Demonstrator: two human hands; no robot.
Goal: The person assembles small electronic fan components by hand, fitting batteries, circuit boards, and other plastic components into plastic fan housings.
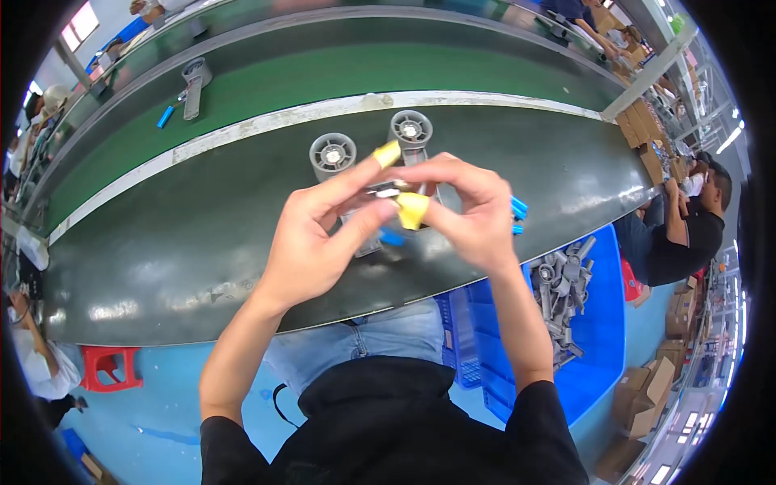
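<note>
Above the middle of the worktop (pixel 153 250), left hand (pixel 303 242) narrowed to a pinch on a small dark part (pixel 386 191), index finger above and thumb below, probably for fine control of something so little. From the other side, right hand (pixel 478 214) bent round the same part, likely to steady it; too blurred to tell how firmly gripped. Yellow wraps (pixel 412 212) on one digit of each hand, perhaps for protection or purchase. Just below, over or on the worktop, a smeared blue piece (pixel 391 237); cannot tell whether held or lying.

Beside the worktop's near edge, to the right, a blue bin (pixel 600 364) of loose grey parts (pixel 562 287), presumably there for an easy reach down. On the worktop's right half, blue cylinders (pixel 518 208), partly hidden by the right wrist. Toward the worktop's far edge, left housing (pixel 333 151) and right housing (pixel 411 128), both grey, spoked ends upward, seemingly kept close to the handwork. Beyond the worktop, on a green belt (pixel 323 73), another grey housing (pixel 194 85), well clear of the hands.
</note>
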